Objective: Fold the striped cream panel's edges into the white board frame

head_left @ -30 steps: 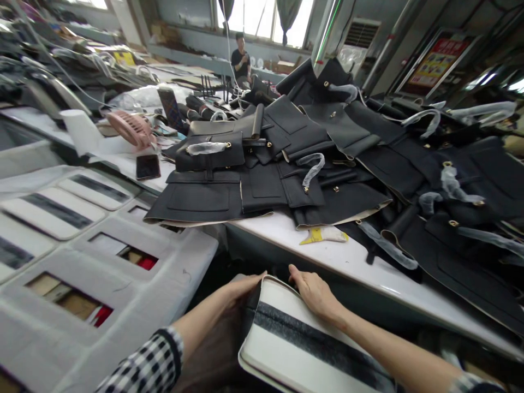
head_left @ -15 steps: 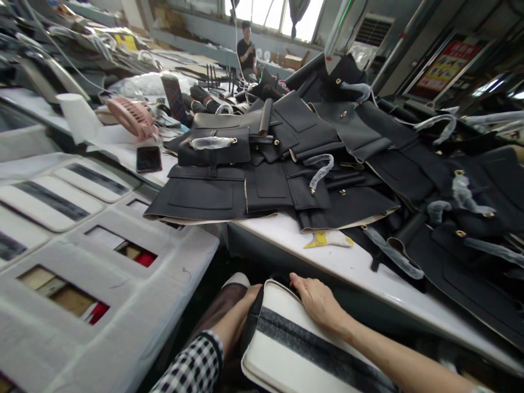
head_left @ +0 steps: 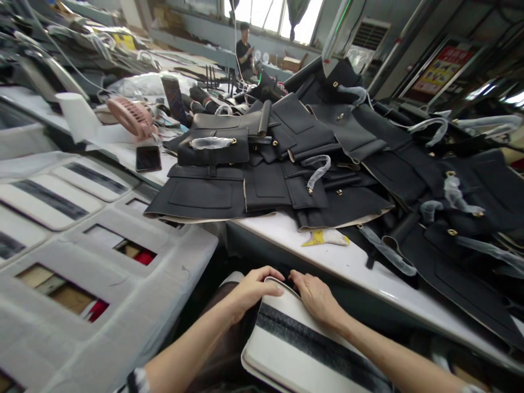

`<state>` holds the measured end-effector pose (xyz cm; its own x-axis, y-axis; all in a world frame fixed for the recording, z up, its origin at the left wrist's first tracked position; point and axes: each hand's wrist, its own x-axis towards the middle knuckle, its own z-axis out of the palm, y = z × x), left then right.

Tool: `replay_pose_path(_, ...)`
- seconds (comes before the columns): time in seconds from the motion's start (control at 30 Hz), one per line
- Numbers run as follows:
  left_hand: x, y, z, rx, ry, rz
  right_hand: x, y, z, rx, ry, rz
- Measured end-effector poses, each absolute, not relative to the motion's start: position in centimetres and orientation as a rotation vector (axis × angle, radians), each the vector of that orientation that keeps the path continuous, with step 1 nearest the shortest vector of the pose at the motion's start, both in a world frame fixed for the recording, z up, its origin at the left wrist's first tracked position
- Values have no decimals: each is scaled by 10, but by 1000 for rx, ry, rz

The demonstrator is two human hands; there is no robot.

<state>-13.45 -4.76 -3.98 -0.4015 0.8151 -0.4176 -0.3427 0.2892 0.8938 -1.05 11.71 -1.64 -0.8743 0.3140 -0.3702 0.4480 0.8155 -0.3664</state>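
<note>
A cream-white panel piece with a black stripe (head_left: pixel 303 349) lies across my lap at the bottom centre. My left hand (head_left: pixel 257 286) grips its far left corner, thumb on the white face and fingers curled over the edge. Along the far right edge rests my right hand (head_left: pixel 313 295), its fingers bent over the rim and their tips partly hidden. Both hands are close together at the far end of the piece. Beyond them, black leather pieces (head_left: pixel 200 191) with plastic-wrapped handles are heaped on the white table (head_left: pixel 282 232).
Striped white panels (head_left: pixel 51 202) lie on a covered surface with cut-outs (head_left: pixel 135 289) at left. A pink fan (head_left: pixel 131 115), a phone (head_left: pixel 148 158) and a yellow-and-white scrap (head_left: pixel 325 238) are on the table. A person (head_left: pixel 244 52) sits near the window.
My left hand has risen from the left side of the piece onto its far corner, thumb now on top. My right hand stays nearly in place.
</note>
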Motion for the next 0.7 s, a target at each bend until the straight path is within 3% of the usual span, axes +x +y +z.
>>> replay_pose_path(0.3,-127,-28,-30,373,1692,1268,-7,121,-15,600,2660,-757)
replay_pose_path(0.7,-131,-44,-46,620,1641,1301,-18,116,-6,258,2531,-868)
